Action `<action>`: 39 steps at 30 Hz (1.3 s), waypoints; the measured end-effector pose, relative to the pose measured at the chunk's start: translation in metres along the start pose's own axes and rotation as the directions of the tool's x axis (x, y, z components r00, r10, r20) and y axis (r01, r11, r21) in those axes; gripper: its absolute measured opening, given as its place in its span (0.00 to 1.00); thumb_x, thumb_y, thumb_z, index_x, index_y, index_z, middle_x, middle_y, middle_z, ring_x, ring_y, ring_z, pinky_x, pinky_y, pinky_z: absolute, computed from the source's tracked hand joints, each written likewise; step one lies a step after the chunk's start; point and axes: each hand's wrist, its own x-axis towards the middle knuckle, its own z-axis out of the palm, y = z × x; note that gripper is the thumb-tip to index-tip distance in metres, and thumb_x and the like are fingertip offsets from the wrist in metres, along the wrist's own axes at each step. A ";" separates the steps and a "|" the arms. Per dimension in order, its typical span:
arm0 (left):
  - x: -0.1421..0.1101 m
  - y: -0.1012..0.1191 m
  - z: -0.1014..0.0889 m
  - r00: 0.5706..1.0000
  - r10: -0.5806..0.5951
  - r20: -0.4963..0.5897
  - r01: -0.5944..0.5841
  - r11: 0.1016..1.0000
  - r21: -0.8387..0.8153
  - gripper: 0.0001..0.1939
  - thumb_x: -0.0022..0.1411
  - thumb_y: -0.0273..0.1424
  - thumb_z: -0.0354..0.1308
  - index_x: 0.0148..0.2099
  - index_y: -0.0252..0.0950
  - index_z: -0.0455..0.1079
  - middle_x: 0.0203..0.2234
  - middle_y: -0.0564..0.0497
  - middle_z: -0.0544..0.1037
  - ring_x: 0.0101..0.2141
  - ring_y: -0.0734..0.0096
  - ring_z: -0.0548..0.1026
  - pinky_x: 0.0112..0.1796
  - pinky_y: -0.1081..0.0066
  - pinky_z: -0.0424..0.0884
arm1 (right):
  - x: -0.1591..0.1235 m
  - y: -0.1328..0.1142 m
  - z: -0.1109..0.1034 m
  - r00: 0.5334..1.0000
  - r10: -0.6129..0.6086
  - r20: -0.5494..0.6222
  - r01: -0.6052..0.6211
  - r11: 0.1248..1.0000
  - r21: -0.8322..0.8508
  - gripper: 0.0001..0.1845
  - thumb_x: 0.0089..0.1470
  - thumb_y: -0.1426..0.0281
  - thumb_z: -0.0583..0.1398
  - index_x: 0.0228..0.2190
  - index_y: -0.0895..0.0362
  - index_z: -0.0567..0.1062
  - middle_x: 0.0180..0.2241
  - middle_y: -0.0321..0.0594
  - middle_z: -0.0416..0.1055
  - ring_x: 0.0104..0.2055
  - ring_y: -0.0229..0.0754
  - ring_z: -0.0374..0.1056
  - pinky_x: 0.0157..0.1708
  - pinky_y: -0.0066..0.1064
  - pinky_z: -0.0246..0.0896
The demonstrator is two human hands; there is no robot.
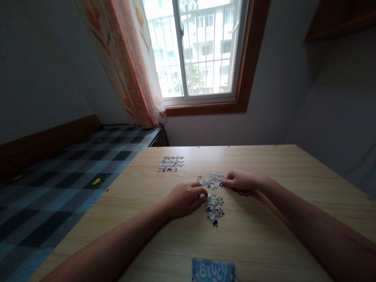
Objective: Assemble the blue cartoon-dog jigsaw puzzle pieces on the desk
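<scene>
A loose pile of small jigsaw puzzle pieces (215,206) lies on the wooden table in front of me, with a dark blue piece (215,223) at its near end. My left hand (185,199) rests at the pile's left edge, fingers bent and thumb a little apart, fingertips touching the outermost pieces. Beyond the pile is a flatter spread of puzzle pieces (212,181). At its right side my right hand (245,181) pinches a small dark blue puzzle piece (221,184) between thumb and forefinger; the other fingers are curled under.
Several short rows of puzzle pieces (171,163) lie farther back on the table (141,235). A blue box marked "Bluey" (215,270) sits at the near edge of view. Left of the table is a bed with a checked cover (73,184); a window (208,51) and curtain (126,58) stand behind.
</scene>
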 end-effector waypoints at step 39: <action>0.001 -0.001 0.001 0.999 -0.044 -0.029 0.043 0.998 -0.041 0.11 0.68 0.33 0.52 0.45 0.41 0.75 0.35 0.50 0.79 0.33 0.69 0.76 0.35 0.72 0.69 | 0.001 0.000 0.000 1.000 0.002 -0.025 -0.003 1.000 -0.007 0.31 0.59 0.46 0.53 0.16 0.56 0.65 0.13 0.37 0.67 0.12 0.36 0.60 0.13 0.27 0.55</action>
